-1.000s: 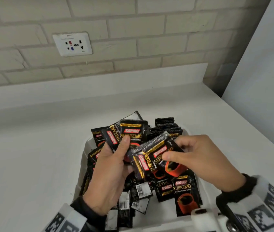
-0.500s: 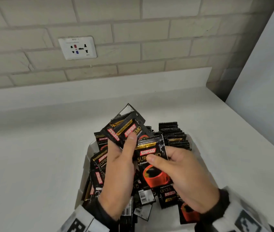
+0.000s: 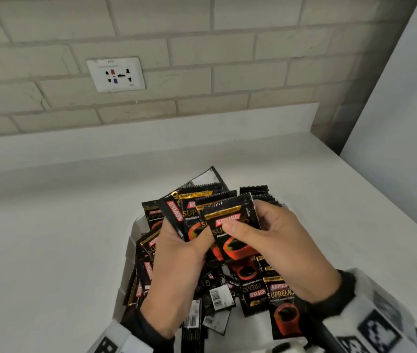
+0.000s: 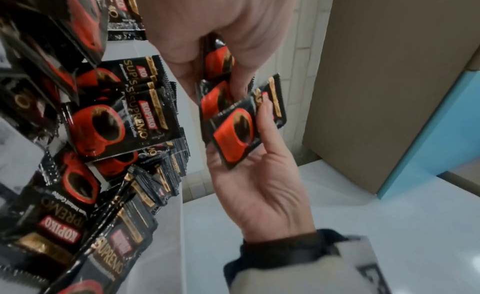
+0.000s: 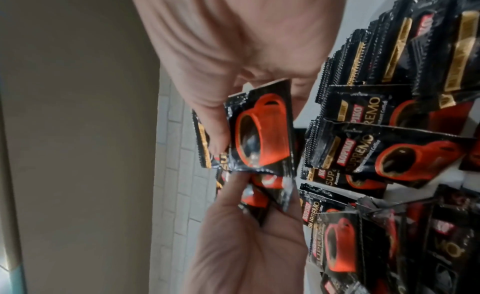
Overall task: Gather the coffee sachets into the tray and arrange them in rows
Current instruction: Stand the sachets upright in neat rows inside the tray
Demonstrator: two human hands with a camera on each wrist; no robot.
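In the head view, at mid-frame above the tray (image 3: pixel 136 226), a sachet (image 3: pixel 230 225) pinched by the right hand (image 3: pixel 276 248) had been slid onto the fan (image 3: pixel 189 212) gripped by the left hand (image 3: pixel 176 261). In both wrist views, the same overlapping hold was seen, with loose sachets (image 4: pixel 122 122) left unsorted, so the rows were judged unfinished.

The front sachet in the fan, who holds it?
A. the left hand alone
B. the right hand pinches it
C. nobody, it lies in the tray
B: the right hand pinches the front sachet, thumb across its face, against the fan gripped by the left hand.
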